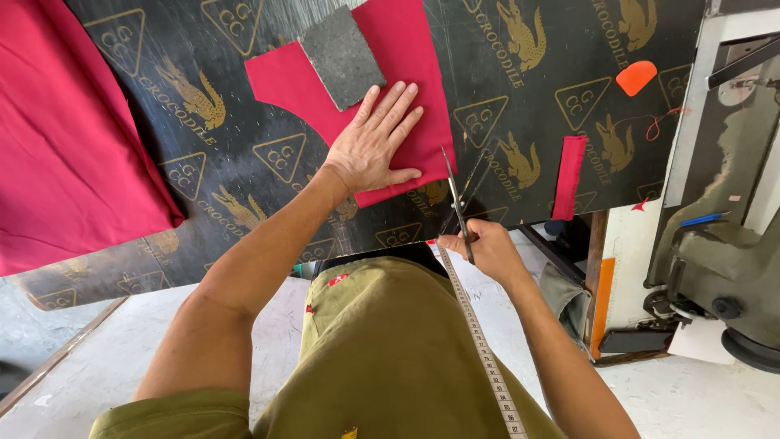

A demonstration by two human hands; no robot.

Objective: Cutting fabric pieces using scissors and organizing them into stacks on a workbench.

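My left hand (372,142) lies flat, fingers spread, on a cut piece of red cloth (406,57) on the black printed table cover (244,154). A grey rectangular block (341,55) rests on the same cloth just beyond my fingers. My right hand (487,248) grips a pair of scissors (457,195) at the table's near edge; the blades are parted and point up toward the cloth's right corner. A measuring tape (479,341) hangs down across my olive shirt.
A large red fabric (57,138) covers the table's left side. A narrow red strip (569,177) and an orange chalk piece (635,76) lie at the right. A sewing machine (723,244) stands further right. Concrete floor shows below.
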